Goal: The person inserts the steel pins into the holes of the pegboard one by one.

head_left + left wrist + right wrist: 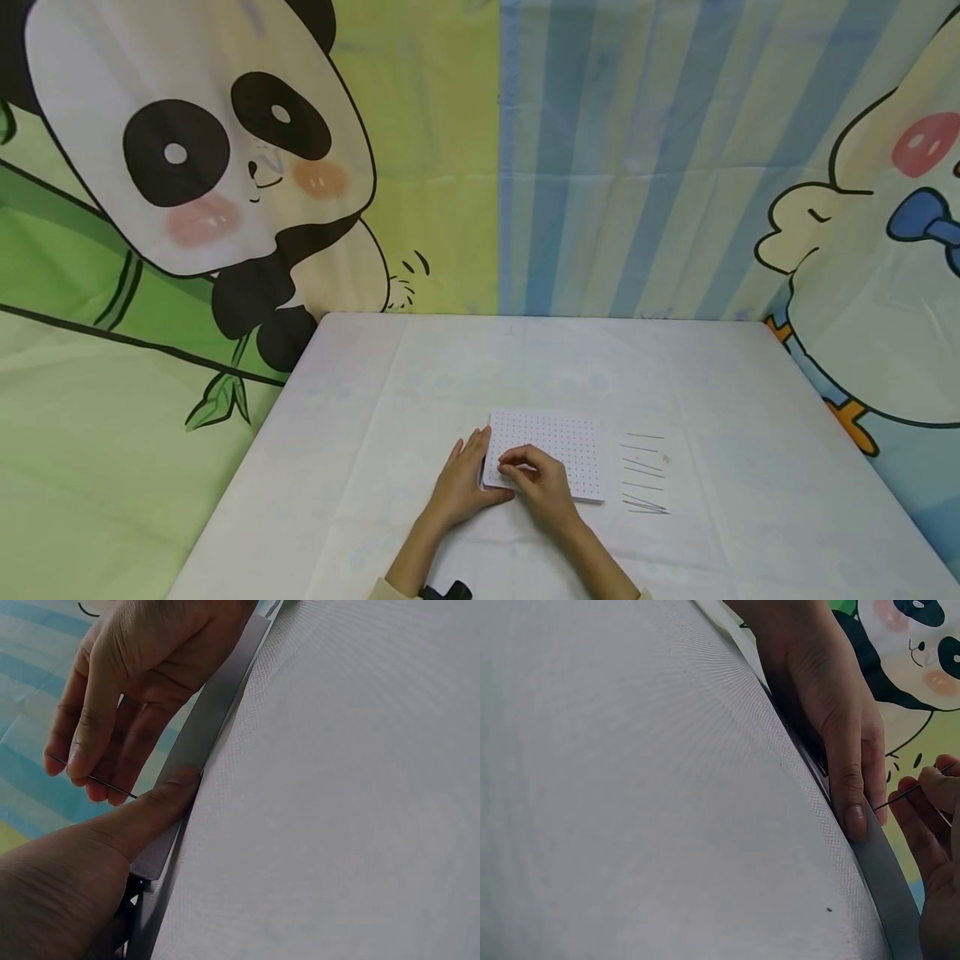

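A white square board (562, 446) covered in rows of small dark dots lies flat on the table. My left hand (459, 490) rests against its near left corner, fingers stretched along the left side and thumb along the front edge. Over the board's left part, my right hand (546, 493) pinches a thin dark rod (112, 785) between thumb and fingertips. In the left wrist view the rod slants down, its lower end passing behind the left thumb. From the right wrist, the rod (892, 800) points toward the board's grey side (889, 881), close by the left fingers.
Several thin dark rods (642, 473) lie in a loose column to the right of the board, some crossing at the near end. The white-covered table (720, 383) reaches back to a printed cloth (427, 167) with a panda. A black object (456, 592) shows below the left forearm.
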`<control>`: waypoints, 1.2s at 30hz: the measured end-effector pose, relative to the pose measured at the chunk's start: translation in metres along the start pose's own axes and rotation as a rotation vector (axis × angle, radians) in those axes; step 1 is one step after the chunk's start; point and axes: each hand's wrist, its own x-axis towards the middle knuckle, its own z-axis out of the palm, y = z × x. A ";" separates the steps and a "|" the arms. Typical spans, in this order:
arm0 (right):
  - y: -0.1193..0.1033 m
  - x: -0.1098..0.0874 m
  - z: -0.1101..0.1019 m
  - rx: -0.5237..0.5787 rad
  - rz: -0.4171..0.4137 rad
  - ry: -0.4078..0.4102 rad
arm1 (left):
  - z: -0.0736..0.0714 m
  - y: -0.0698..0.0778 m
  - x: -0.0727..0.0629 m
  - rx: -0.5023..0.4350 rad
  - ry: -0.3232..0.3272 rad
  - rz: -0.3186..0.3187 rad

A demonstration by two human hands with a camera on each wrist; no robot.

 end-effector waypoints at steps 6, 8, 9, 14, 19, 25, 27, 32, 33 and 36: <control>0.004 -0.001 0.000 -0.009 -0.017 -0.023 | -0.001 0.002 0.000 0.006 0.015 0.009; 0.005 -0.001 0.000 -0.032 -0.016 -0.026 | 0.000 0.001 0.001 0.011 0.018 0.011; 0.005 -0.001 0.000 -0.045 -0.013 -0.026 | 0.000 0.001 0.001 0.014 0.019 0.010; 0.003 -0.001 0.000 -0.066 0.001 -0.027 | 0.002 0.000 0.001 0.029 0.019 0.005; 0.002 0.000 0.000 -0.094 -0.028 -0.032 | 0.002 0.000 0.001 0.034 0.013 0.006; 0.003 0.002 0.001 -0.119 -0.025 -0.030 | 0.000 -0.001 0.004 0.041 0.019 0.018; 0.004 0.003 0.000 -0.126 -0.024 -0.029 | 0.000 -0.001 0.005 0.041 0.025 0.021; 0.005 0.000 -0.001 -0.147 -0.041 -0.031 | 0.001 -0.001 0.003 0.042 0.012 0.016; 0.004 0.000 -0.001 -0.138 -0.034 -0.034 | 0.001 0.000 0.002 0.041 0.008 0.015; 0.001 0.000 -0.004 -0.067 0.003 -0.042 | 0.001 0.000 0.002 0.033 0.004 0.018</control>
